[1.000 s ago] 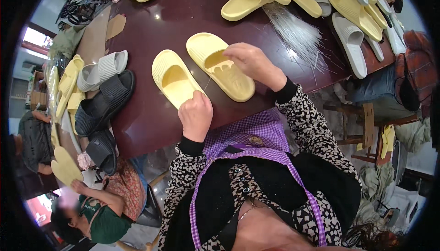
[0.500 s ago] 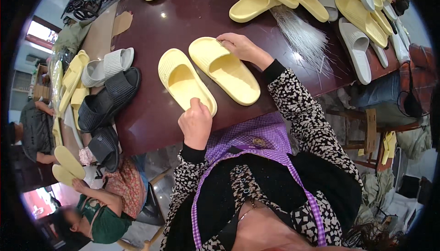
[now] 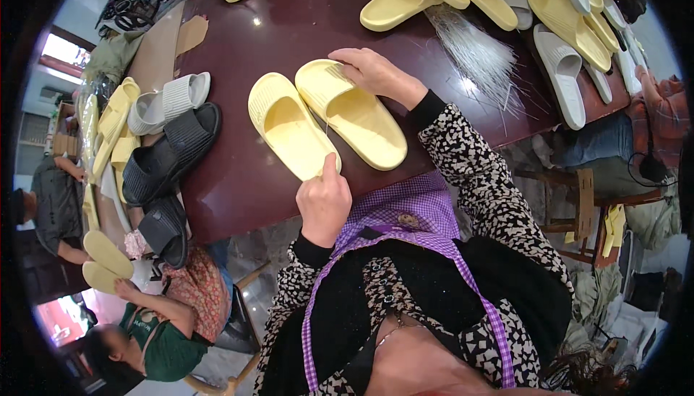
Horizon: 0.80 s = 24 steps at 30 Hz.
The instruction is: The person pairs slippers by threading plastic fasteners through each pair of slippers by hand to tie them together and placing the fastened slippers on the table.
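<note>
Two pale-yellow slippers lie side by side in front of me, toes pointing away. My left hand (image 3: 324, 199) is beside the heel of the left slipper (image 3: 300, 147), index finger pointing up and other fingers curled. A thin clear strand (image 3: 327, 127) runs between the slippers toward that fingertip; its lower end is hard to make out. My right hand (image 3: 379, 76) holds the toe edge of the right slipper (image 3: 376, 136), fingers bent over its outer side. A bundle of clear plastic strands (image 3: 477, 56) lies beyond my right hand.
Yellow slippers (image 3: 397, 4) are heaped at the far right, with grey slippers (image 3: 560, 71) among them. Black slippers (image 3: 173, 154) and a grey pair (image 3: 184, 100) stand at the left of the dark red table (image 3: 224, 201). A co-worker (image 3: 170, 338) at the lower left holds slippers.
My left hand has moved right, off the left slipper's heel, and its index finger has straightened. The two slippers sit closer together at the strap. My right hand has shifted slightly left along the toe.
</note>
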Each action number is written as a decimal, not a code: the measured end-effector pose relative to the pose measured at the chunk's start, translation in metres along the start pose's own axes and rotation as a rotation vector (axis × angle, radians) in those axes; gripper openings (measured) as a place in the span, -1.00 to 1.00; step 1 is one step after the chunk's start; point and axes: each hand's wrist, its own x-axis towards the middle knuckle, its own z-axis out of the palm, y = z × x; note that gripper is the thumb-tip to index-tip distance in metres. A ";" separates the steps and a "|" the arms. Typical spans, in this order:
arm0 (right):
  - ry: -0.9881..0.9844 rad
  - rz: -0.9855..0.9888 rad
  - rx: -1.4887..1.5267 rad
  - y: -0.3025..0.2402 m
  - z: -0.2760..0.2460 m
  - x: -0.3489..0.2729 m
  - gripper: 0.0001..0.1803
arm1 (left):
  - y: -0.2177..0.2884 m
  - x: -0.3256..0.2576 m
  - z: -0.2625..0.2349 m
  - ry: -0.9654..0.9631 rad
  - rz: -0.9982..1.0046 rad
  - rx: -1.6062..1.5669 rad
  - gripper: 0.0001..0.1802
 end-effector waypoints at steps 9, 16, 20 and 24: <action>-0.137 0.145 0.079 -0.006 -0.005 0.009 -0.72 | 0.000 0.019 0.000 -0.051 -0.018 0.003 -0.80; 0.008 0.038 0.009 0.005 0.002 0.001 -0.78 | 0.006 0.030 0.003 -0.126 0.067 -0.085 -0.77; 0.008 0.085 -0.005 0.007 0.000 0.003 -0.78 | 0.003 0.023 -0.003 -0.146 0.151 -0.213 -0.75; 0.000 0.124 0.023 0.010 -0.003 0.003 -0.78 | -0.007 0.012 -0.013 -0.137 0.108 -0.177 -0.70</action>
